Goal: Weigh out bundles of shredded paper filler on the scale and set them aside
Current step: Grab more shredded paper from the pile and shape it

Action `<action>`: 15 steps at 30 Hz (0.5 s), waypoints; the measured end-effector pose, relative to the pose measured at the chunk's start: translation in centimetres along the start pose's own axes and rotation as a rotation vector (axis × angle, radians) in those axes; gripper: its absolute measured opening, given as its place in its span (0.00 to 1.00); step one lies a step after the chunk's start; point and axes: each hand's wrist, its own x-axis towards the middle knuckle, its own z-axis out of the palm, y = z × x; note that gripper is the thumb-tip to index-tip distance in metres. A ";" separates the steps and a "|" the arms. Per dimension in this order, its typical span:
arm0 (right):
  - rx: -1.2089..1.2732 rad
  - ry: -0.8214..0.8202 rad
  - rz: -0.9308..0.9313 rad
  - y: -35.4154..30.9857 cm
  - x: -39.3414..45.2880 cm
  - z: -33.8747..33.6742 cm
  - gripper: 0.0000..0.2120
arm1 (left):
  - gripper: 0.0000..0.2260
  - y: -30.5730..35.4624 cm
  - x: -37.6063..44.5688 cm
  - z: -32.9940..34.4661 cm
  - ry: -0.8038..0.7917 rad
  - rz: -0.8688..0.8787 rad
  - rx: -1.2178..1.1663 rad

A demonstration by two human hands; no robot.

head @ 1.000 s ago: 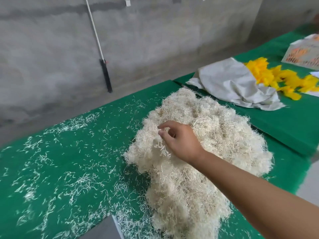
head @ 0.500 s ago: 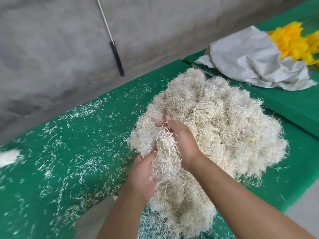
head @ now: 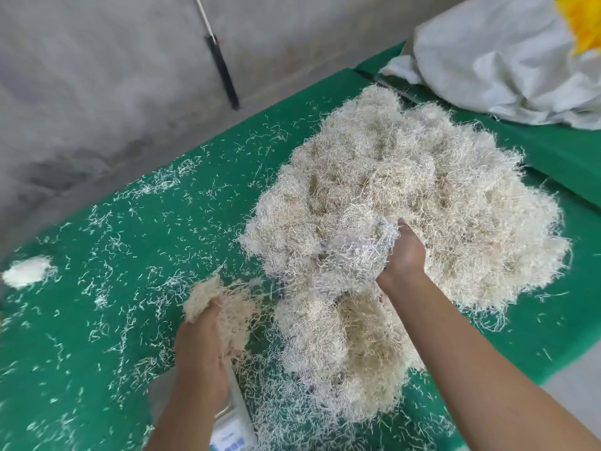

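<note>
Closest to the person, at the bottom edge, a bit of a white thing with blue marks [head: 232, 434] peeks out under the left arm. It may be the scale, but too little of it shows to be sure.

Just above it is the left hand [head: 203, 343]. Its grip is closed on a small tuft of paper shreds [head: 218, 304], held apart from the big heap. This tuft looks like the start of a bundle. It is not on any scale yet.

To the right, the right hand [head: 403, 255] digs into the side of the big pile of shredded paper [head: 406, 203]. Its grip is closed on a fat clump of whiter shreds [head: 351, 252], which touches the pile.

The pile sits on the green surface [head: 107, 320]. Loose bits of paper lie all over the green.

Far off to the left, one small white heap [head: 27, 271] sits well apart from the pile. It could be a bundle already set aside, so maybe one is done. The big pile is very full, so I think most of the job is left.

Farther back, a crumpled grey cloth [head: 500, 60] lies on another green top. A black-tipped pole [head: 222, 68] leans by the grey wall.
</note>
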 end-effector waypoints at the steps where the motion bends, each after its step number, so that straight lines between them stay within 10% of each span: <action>1: 0.025 -0.003 0.035 0.0 0.6 -0.4 0.29 | 0.19 0.0 -0.2 -0.2 0.000 0.034 0.085; 11: -0.109 -0.447 0.197 6.5 -2.9 0.2 0.35 | 0.18 -0.6 -4.6 5.6 -0.642 0.208 0.322; 15: -0.141 -0.535 0.125 7.6 -5.3 -0.8 0.42 | 0.10 -1.7 -4.4 6.4 -0.464 0.189 0.237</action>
